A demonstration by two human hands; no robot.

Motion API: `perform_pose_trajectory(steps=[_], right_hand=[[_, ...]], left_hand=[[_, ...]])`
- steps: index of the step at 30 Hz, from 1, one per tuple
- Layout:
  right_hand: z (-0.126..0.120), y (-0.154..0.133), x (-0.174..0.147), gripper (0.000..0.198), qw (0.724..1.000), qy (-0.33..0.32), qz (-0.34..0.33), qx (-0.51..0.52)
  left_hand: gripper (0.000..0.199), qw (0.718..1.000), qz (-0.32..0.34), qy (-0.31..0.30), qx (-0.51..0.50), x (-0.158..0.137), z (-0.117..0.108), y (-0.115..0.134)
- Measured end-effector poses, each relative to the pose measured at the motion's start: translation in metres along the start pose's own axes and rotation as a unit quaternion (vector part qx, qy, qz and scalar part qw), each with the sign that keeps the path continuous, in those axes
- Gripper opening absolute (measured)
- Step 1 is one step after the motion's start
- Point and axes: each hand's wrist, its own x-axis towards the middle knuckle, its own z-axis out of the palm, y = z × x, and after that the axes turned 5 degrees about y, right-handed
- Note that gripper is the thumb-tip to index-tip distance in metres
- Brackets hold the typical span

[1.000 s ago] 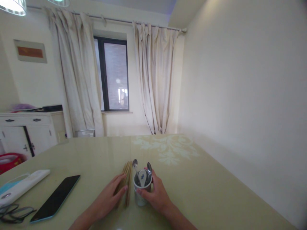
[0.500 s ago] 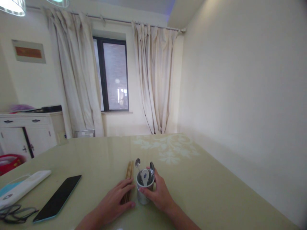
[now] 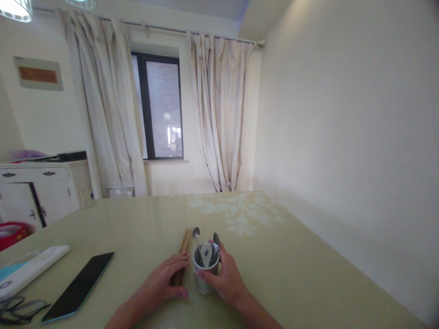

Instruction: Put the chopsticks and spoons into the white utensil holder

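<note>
A pale ceramic cup (image 3: 205, 287) stands upright on the table, and my right hand (image 3: 229, 276) is wrapped round its right side, thumb near the front rim. Inside the cup lean a white ceramic spoon (image 3: 206, 252) with a blue mark and two metal spoons, one to the left (image 3: 195, 233) and one to the right (image 3: 216, 238). Just left of the cup lies a bundle of wooden chopsticks (image 3: 185, 242). My left hand (image 3: 168, 277) rests over their near part, fingers stretched out and thumb apart; it hides the chopsticks' lower section.
On the left of the table (image 3: 137, 233) lie a black-screened phone (image 3: 80, 285), eyeglasses (image 3: 22, 310) and a long white device (image 3: 36, 269) with a cable. A wall (image 3: 343, 183) borders the right side. Behind are curtains and a white cabinet (image 3: 51, 196).
The whole view has shifted slightly, so things sit a little further left. Both hands keep nearly the same places at the cup and the chopsticks.
</note>
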Motion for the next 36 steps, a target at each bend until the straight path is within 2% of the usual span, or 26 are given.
perform_pose_trajectory(steps=[4, 6, 8, 10, 14, 16, 19, 22, 25, 28, 30, 33, 36], right_hand=[[0.001, -0.001, 0.001, 0.088, 1.000, 0.009, 0.020, -0.009], [0.001, -0.003, 0.001, 0.089, 0.999, 0.011, 0.027, -0.016], [0.001, -0.006, 0.000, 0.088, 0.999, 0.015, 0.036, -0.023], [0.001, -0.009, -0.001, 0.087, 0.998, 0.020, 0.047, -0.030], [0.000, -0.010, -0.002, 0.084, 0.998, 0.019, 0.044, -0.027], [0.000, -0.009, -0.002, 0.083, 0.999, 0.011, 0.032, -0.008], [-0.001, -0.006, -0.001, 0.084, 1.000, 0.006, 0.011, 0.023], [-0.003, -0.007, -0.001, 0.089, 0.999, 0.012, -0.009, 0.039], [-0.004, -0.010, -0.002, 0.087, 0.999, 0.012, -0.018, 0.040], [-0.005, -0.012, -0.004, 0.080, 0.999, 0.015, -0.016, 0.024], [-0.006, -0.011, -0.005, 0.076, 1.000, 0.026, -0.014, 0.007], [-0.008, -0.009, -0.006, 0.070, 0.999, 0.033, -0.002, -0.005], [-0.010, -0.008, -0.004, 0.062, 0.999, 0.044, 0.010, -0.002]], left_hand=[[0.047, 0.992, -0.031, 0.119, -0.040, 0.021, -0.014, 0.037], [0.048, 0.979, -0.066, 0.178, -0.073, 0.039, -0.023, 0.060], [0.051, 0.968, -0.096, 0.202, -0.111, 0.058, -0.033, 0.081], [0.054, 0.969, -0.112, 0.178, -0.127, 0.075, -0.043, 0.097], [0.054, 0.989, -0.116, 0.067, -0.065, 0.096, -0.057, 0.110], [0.048, 0.994, -0.101, 0.008, -0.048, 0.100, -0.058, 0.110], [0.032, 0.990, -0.083, -0.060, -0.099, 0.103, -0.056, 0.108], [0.026, 0.977, -0.091, -0.090, -0.169, 0.104, -0.057, 0.111], [0.027, 0.971, -0.094, -0.084, -0.205, 0.105, -0.068, 0.120], [0.032, 0.968, -0.076, -0.026, -0.238, 0.104, -0.088, 0.126], [0.035, 0.960, -0.067, 0.049, -0.268, 0.103, -0.102, 0.124], [0.043, 0.925, -0.091, 0.179, -0.322, 0.101, -0.118, 0.110], [0.052, 0.882, -0.138, 0.237, -0.382, 0.101, -0.123, 0.090]])
